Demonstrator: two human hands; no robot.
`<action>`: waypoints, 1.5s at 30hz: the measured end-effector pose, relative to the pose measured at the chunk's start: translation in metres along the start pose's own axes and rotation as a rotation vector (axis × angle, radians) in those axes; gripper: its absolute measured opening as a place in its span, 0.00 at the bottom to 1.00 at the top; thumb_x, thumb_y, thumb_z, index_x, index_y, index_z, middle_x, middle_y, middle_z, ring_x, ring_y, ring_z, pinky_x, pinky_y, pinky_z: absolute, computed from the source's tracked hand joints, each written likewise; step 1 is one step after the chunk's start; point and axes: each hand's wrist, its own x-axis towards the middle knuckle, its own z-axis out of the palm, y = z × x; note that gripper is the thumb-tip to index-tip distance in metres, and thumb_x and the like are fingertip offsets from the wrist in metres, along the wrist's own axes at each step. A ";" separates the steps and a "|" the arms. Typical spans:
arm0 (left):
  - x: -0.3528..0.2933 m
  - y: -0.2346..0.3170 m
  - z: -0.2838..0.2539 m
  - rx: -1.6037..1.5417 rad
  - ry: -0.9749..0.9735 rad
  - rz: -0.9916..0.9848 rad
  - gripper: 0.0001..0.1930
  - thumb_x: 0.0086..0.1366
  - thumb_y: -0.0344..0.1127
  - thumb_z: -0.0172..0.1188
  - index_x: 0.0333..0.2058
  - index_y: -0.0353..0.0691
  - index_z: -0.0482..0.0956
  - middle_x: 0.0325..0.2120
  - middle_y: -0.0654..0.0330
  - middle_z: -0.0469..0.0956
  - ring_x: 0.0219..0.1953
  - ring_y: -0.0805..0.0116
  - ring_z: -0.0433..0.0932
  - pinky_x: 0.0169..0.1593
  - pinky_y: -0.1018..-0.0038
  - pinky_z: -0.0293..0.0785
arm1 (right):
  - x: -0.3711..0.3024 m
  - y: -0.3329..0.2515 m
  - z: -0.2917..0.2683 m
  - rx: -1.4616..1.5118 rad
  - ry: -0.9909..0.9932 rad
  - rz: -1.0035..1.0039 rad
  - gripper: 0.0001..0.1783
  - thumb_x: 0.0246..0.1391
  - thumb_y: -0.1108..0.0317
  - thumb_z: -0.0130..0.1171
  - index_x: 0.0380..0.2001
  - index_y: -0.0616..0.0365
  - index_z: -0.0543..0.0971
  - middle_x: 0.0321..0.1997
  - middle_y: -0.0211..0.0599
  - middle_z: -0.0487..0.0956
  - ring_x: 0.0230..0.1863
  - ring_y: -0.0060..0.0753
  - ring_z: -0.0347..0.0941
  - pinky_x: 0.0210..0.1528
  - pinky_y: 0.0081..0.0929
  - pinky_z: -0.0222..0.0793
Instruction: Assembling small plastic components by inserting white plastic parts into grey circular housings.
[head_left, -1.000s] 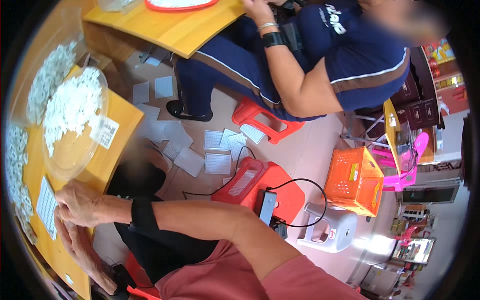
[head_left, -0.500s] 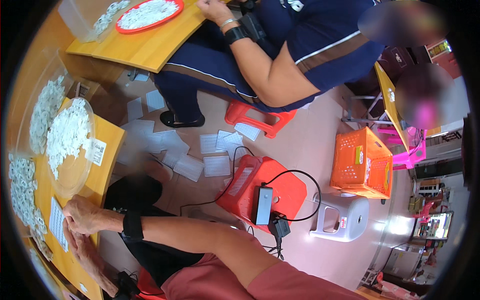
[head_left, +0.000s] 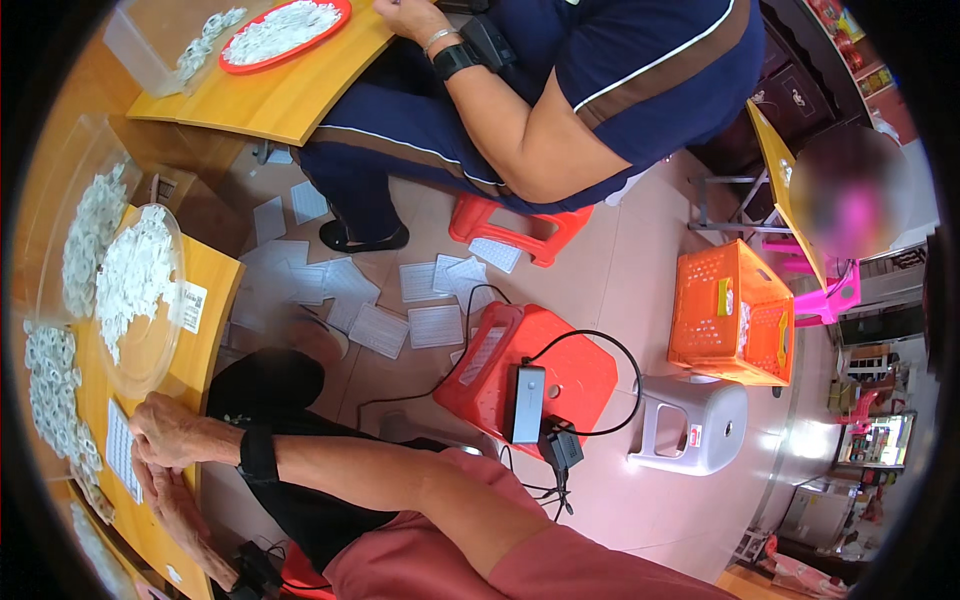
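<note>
Near the round clear plastic tray (head_left: 138, 368), loose white rings (head_left: 56, 385) lie beside a white gridded sheet (head_left: 120, 448), where left hand (head_left: 174, 502) and right hand (head_left: 168, 430) meet, fingers curled, grip hidden.

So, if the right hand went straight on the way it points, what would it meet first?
Probably the white patterned card on the table, right by the right hand's fingertips; whether they already touch it is unclear.

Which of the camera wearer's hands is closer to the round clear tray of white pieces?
Right. The right hand is just below the round clear tray in the picture; the left hand is farther down, below the right one.
</note>
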 end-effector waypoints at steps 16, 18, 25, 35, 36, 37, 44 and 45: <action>-0.015 0.010 -0.021 -0.333 0.111 0.062 0.16 0.68 0.30 0.47 0.53 0.34 0.67 0.36 0.58 0.76 0.34 0.72 0.76 0.41 0.78 0.73 | -0.004 -0.018 -0.008 0.074 -0.357 0.348 0.07 0.57 0.71 0.52 0.28 0.64 0.76 0.18 0.28 0.71 0.15 0.15 0.65 0.16 0.17 0.61; -0.020 0.012 -0.025 -0.351 0.100 0.066 0.13 0.69 0.30 0.47 0.50 0.33 0.69 0.36 0.57 0.77 0.35 0.72 0.76 0.41 0.78 0.73 | 0.002 -0.023 -0.006 0.037 -0.389 0.388 0.08 0.58 0.71 0.53 0.30 0.65 0.77 0.19 0.29 0.73 0.16 0.15 0.66 0.17 0.16 0.63; -0.030 0.000 -0.021 -0.312 0.001 0.060 0.10 0.69 0.28 0.45 0.45 0.32 0.71 0.36 0.58 0.76 0.36 0.74 0.75 0.42 0.78 0.73 | 0.057 -0.051 -0.023 -0.088 -0.362 0.311 0.09 0.57 0.70 0.54 0.33 0.66 0.78 0.21 0.30 0.76 0.18 0.15 0.70 0.20 0.16 0.65; -0.033 -0.009 -0.016 -0.282 0.043 0.066 0.09 0.67 0.23 0.46 0.44 0.30 0.71 0.36 0.58 0.77 0.36 0.73 0.78 0.41 0.77 0.76 | 0.229 -0.082 -0.034 -0.198 -0.055 0.191 0.10 0.58 0.68 0.51 0.38 0.61 0.77 0.22 0.29 0.75 0.21 0.18 0.70 0.25 0.16 0.69; -0.033 -0.008 -0.016 -0.269 0.034 0.095 0.09 0.66 0.22 0.47 0.44 0.31 0.71 0.35 0.58 0.77 0.35 0.73 0.78 0.41 0.76 0.76 | 0.243 -0.086 -0.034 -0.196 -0.016 0.194 0.10 0.58 0.68 0.51 0.39 0.61 0.77 0.26 0.30 0.75 0.23 0.18 0.71 0.25 0.16 0.70; -0.031 -0.007 -0.015 -0.256 0.027 0.125 0.09 0.66 0.22 0.47 0.44 0.31 0.71 0.34 0.58 0.76 0.34 0.73 0.78 0.40 0.76 0.76 | 0.254 -0.087 -0.034 -0.193 0.020 0.197 0.11 0.58 0.67 0.51 0.40 0.61 0.76 0.29 0.31 0.76 0.26 0.18 0.71 0.26 0.15 0.71; -0.030 0.004 -0.020 -0.062 0.035 0.158 0.08 0.62 0.22 0.52 0.41 0.33 0.72 0.31 0.55 0.74 0.32 0.68 0.77 0.36 0.75 0.73 | 0.217 -0.050 0.014 -0.191 -0.146 0.077 0.11 0.58 0.69 0.50 0.39 0.63 0.77 0.28 0.31 0.76 0.22 0.19 0.72 0.21 0.16 0.68; -0.029 0.005 -0.019 -0.065 0.044 0.161 0.08 0.62 0.22 0.52 0.41 0.33 0.72 0.31 0.55 0.74 0.32 0.68 0.77 0.36 0.75 0.73 | 0.204 -0.047 0.027 -0.203 -0.213 0.106 0.11 0.57 0.69 0.50 0.38 0.63 0.77 0.28 0.31 0.76 0.21 0.18 0.72 0.21 0.16 0.67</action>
